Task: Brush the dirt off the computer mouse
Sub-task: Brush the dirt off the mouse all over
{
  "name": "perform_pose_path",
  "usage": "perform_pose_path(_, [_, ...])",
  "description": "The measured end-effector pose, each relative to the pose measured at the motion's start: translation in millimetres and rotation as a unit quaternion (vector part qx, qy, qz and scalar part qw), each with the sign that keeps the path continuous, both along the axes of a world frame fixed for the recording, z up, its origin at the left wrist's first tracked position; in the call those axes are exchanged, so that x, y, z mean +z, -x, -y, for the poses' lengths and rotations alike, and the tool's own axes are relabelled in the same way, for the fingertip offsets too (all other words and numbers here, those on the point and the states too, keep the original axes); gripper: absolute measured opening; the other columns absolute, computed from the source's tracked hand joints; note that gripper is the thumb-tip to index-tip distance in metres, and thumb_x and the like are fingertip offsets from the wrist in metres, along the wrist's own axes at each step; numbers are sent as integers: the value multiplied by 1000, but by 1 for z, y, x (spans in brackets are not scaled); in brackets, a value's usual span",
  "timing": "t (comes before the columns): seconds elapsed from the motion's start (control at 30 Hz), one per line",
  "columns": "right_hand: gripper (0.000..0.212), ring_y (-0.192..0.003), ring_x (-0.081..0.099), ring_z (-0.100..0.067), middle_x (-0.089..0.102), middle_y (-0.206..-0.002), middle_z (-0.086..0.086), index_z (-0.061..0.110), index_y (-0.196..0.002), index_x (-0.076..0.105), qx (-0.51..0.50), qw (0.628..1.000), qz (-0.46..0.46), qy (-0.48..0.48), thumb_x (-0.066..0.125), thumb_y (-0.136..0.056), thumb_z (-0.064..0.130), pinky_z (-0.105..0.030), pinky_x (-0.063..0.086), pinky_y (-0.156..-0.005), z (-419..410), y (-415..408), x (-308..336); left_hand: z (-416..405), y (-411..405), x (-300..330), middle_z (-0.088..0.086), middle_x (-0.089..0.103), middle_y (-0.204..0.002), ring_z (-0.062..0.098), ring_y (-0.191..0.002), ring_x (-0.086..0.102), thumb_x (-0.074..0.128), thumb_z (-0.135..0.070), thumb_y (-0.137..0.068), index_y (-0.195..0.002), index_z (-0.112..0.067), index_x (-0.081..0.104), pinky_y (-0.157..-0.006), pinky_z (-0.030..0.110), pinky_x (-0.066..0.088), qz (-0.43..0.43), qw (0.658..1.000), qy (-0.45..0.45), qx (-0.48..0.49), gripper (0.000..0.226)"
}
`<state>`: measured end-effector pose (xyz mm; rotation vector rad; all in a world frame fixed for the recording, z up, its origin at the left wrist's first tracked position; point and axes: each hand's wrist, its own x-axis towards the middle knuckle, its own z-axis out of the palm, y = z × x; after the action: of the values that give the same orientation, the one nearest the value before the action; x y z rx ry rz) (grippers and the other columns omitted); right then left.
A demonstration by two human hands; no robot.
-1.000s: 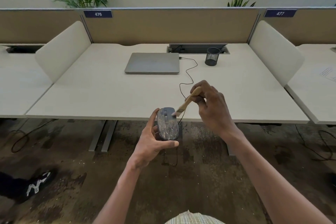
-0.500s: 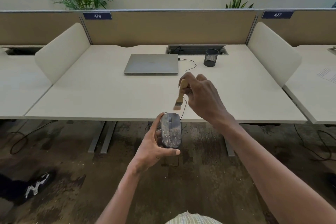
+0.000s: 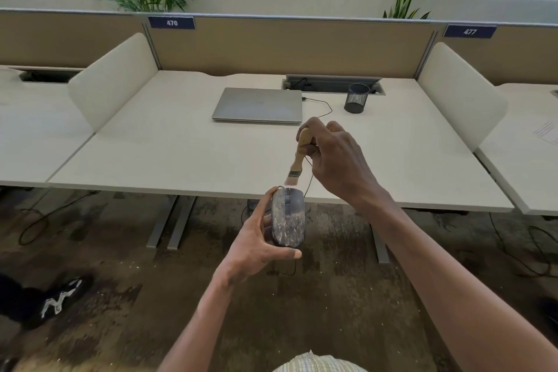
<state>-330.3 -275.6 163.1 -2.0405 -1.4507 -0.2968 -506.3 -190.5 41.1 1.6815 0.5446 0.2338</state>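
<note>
1. Holding the computer mouse (image 3: 288,216) in my left hand (image 3: 256,246), fingers curled round its sides, just in front of the desk (image 3: 181,154) edge.
2. My right hand (image 3: 335,157) grips the brush (image 3: 297,157), bristles just above the mouse's front.
3. Risk: brushing hard could twist the dusty mouse loose, or snag its cable.

A pale desk (image 3: 181,154) bears a closed laptop (image 3: 258,105) and mesh cup (image 3: 357,98)
</note>
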Motion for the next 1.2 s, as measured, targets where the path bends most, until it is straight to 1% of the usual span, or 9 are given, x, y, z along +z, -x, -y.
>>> perform_pose_path(0.13, [35,-86,54,-25,68,-82,2,15,-108,55,30,999,24,23,57,-84,-10,-46,52,-70,-2,4,4,1,-2,1,3,59,-144,23,-133,61,97,-13,-62,-157,-51,23,-114,57,48,3,1000,-2,0,126])
perform_pose_path(0.4, [30,-86,52,-22,67,-85,9,18,-105,55,48,999,13,5,60,-88,-7,-47,52,-71,5,3,5,1,-2,1,5,59,-145,24,-134,60,97,-16,-61,-157,-51,22,-115,57,47,3,1000,-3,6,127])
perform_pose_path(0.5, [27,-89,52,-22,66,-85,11,17,-105,56,63,998,2,28,60,-91,-5,-48,52,-75,5,3,5,-2,-2,0,5,57,-147,25,-134,60,98,-16,-61,-160,-48,22,-116,56,46,6,1000,-4,1,129])
perform_pose_path(0.63, [28,-90,53,-25,70,-89,7,14,-107,57,31,999,-1,34,56,-91,-8,-50,51,-77,4,-3,1,-2,-1,-4,6,58,-147,25,-133,62,98,-17,-58,-157,-52,23,-114,56,48,10,1000,4,0,129])
perform_pose_path(0.73, [32,-88,54,-25,66,-86,11,16,-105,55,35,999,-11,-3,57,-87,-11,-48,52,-71,9,-5,-1,-3,-3,-5,6,59,-146,24,-132,63,99,-20,-56,-155,-54,23,-112,54,50,15,1000,9,3,129])
perform_pose_path(0.83, [33,-87,54,-24,62,-83,13,17,-103,55,46,999,-27,-8,56,-87,-11,-46,53,-69,9,-6,-4,-6,-5,-6,7,60,-145,24,-131,63,99,-21,-56,-157,-51,22,-113,54,50,20,1000,11,2,131])
perform_pose_path(1.0, [25,-88,56,-25,66,-88,9,14,-105,55,-3,999,-41,-27,57,-92,-7,-47,52,-70,11,-16,-13,-9,-4,-9,3,61,-143,22,-130,64,99,-17,-56,-160,-47,23,-110,52,52,26,1000,16,-4,132])
perform_pose_path(1.13, [30,-90,59,-22,57,-83,20,18,-102,53,17,994,-92,-53,56,-91,-9,-43,55,-72,12,-18,-17,-13,-7,-11,1,61,-141,18,-127,66,99,-19,-58,-154,-56,26,-108,45,54,38,999,12,-3,126])
perform_pose_path(1.2, [27,-90,57,-22,60,-84,15,18,-102,53,2,995,-86,-49,55,-92,-6,-41,53,-70,12,-20,-21,-15,-9,-13,-1,62,-137,13,-123,67,99,-17,-58,-153,-57,27,-103,38,58,43,999,15,-4,126])
